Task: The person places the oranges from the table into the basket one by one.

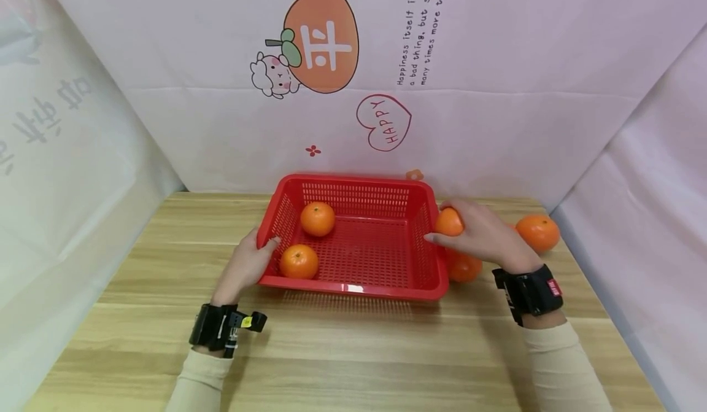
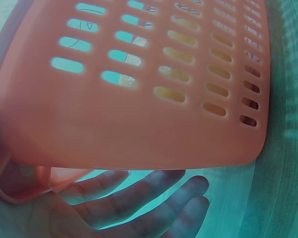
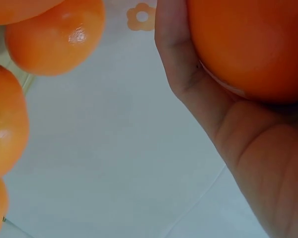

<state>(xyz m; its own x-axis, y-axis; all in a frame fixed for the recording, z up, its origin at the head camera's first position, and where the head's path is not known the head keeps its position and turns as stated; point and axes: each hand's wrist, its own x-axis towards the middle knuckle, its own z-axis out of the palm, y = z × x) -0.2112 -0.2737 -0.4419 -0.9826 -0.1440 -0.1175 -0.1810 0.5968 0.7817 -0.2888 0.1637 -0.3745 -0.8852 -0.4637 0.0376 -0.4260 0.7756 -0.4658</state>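
Note:
A red perforated plastic basket (image 1: 361, 253) sits on the table with two oranges inside its left part, one orange (image 1: 317, 218) toward the back and another orange (image 1: 299, 261) nearer the front. My left hand (image 1: 247, 263) grips the basket's left rim, its thumb over the edge; the left wrist view shows the fingers (image 2: 139, 198) under the basket wall. At the right rim, my right hand (image 1: 479, 231) holds an orange (image 1: 450, 221), which fills the top right of the right wrist view (image 3: 253, 49).
On the table (image 1: 331, 350) to the basket's right lie further oranges, one orange (image 1: 464, 266) against the basket and one orange (image 1: 537, 233) beyond my right wrist. A printed white cloth (image 1: 497, 136) rises behind the table and at both sides.

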